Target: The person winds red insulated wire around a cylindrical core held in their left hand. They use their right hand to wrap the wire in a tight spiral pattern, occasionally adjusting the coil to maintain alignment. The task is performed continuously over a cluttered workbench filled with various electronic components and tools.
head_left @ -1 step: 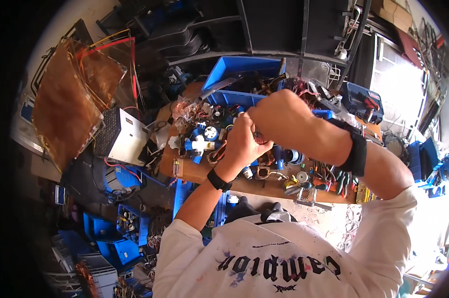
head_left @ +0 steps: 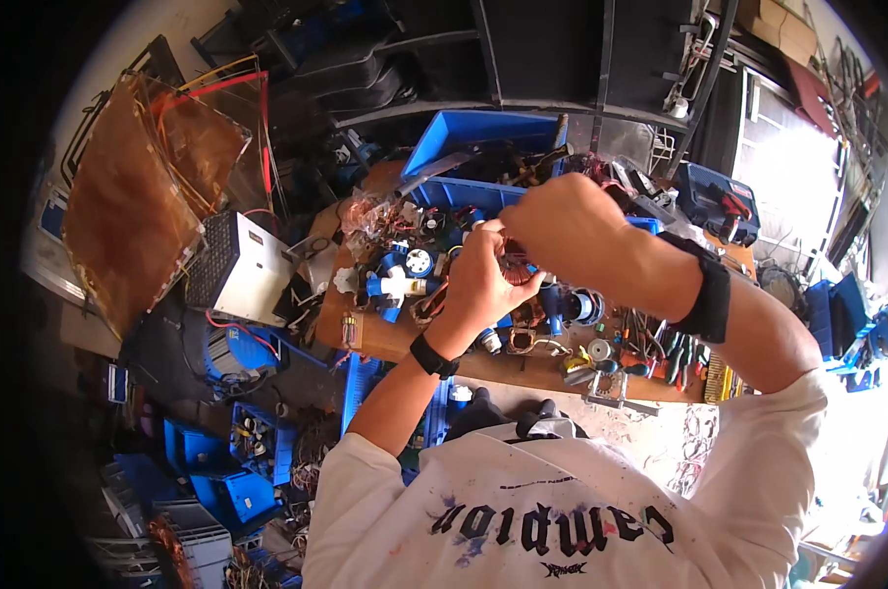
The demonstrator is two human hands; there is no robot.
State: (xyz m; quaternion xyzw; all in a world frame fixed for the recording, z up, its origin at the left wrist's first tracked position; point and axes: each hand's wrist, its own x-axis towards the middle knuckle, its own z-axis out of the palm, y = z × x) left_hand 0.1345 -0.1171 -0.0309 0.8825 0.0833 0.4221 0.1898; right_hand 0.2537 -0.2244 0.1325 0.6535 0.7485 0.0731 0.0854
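Observation:
Above the workbench my two hands meet. My left hand curls its fingers and thumb around a reddish copper wire coil, which is partly hidden by both hands. My right hand is closed with its knuckles up, its fingertips close to the left fingertips at the top of the coil. Whatever it pinches is hidden. Left of my left hand lies a white and blue cross-shaped fitting, beside a round white piece with holes.
Behind my hands stands a large blue bin of metal parts. Pliers and other hand tools lie along the bench's right front. A black toolbox sits at back right, a white metal case to the left. Blue bins crowd the left floor.
My right hand has shifted very slightly to the right and away from the left fingertips. A little more of the copper coil shows between my hands.

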